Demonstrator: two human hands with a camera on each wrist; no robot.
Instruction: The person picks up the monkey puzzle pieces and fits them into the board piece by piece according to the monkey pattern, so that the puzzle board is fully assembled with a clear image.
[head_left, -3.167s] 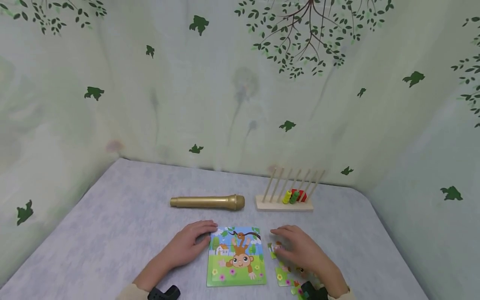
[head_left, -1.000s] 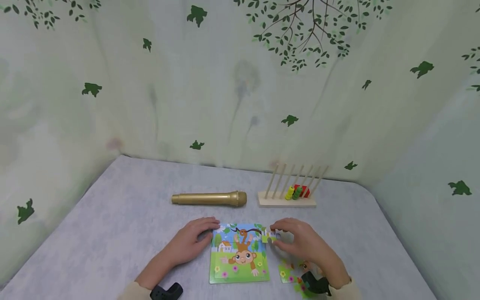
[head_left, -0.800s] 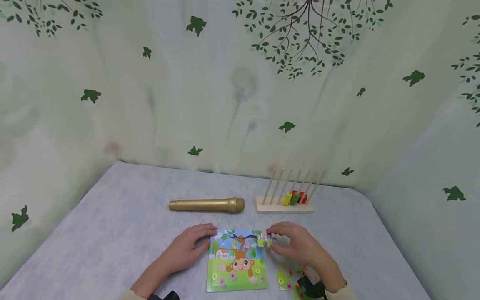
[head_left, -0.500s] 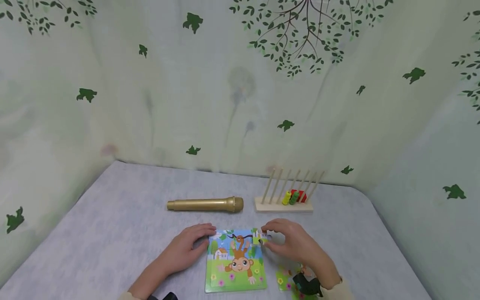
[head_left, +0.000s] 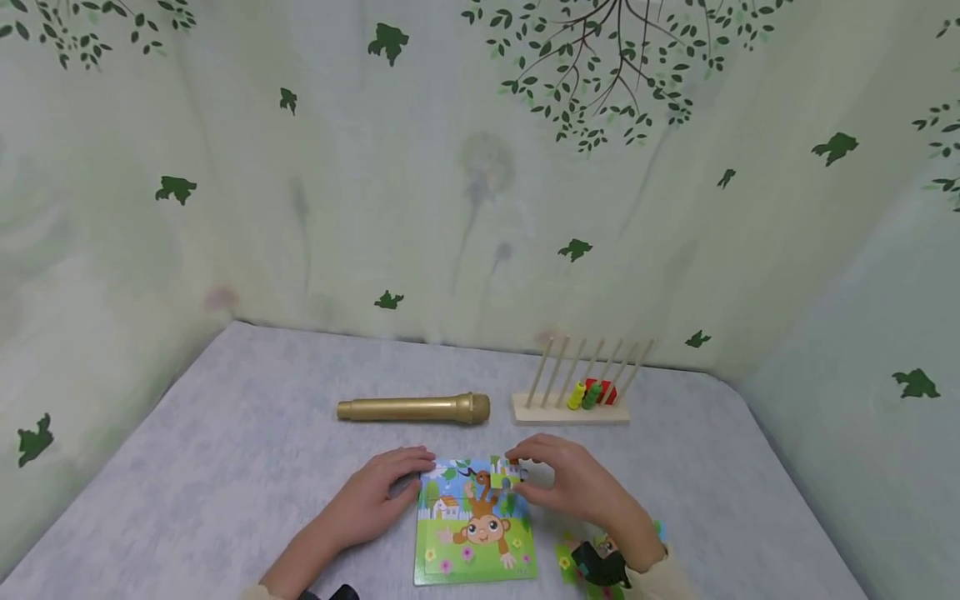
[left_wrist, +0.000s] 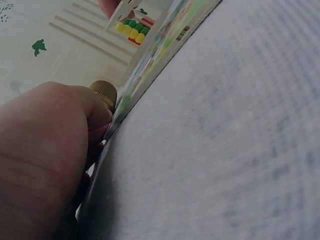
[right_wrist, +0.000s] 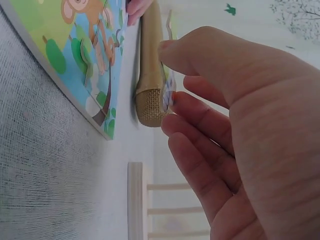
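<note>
A jigsaw puzzle board (head_left: 474,546) with a monkey hanging from a branch lies flat on the table. My left hand (head_left: 378,496) rests at its left side, fingertips at the upper left corner and thumb along the edge. Between the thumb and fingers of my right hand (head_left: 573,479) is a small puzzle piece (head_left: 498,472), held over the board's upper right part. The right wrist view shows that piece (right_wrist: 168,92) nearly edge-on and raised clear of the board (right_wrist: 60,65). Several loose puzzle pieces (head_left: 564,560) lie right of the board, partly hidden under my right wrist.
A gold toy microphone (head_left: 412,408) lies behind the board. To its right stands a wooden peg rack (head_left: 555,412) with yellow, green and red beads. A curtain-like wall with leaf prints rises behind the table's back edge.
My right hand has picked up a puzzle piece from beside the board and carried it left over the upper right part. The left hand has stayed at the board's left edge.
</note>
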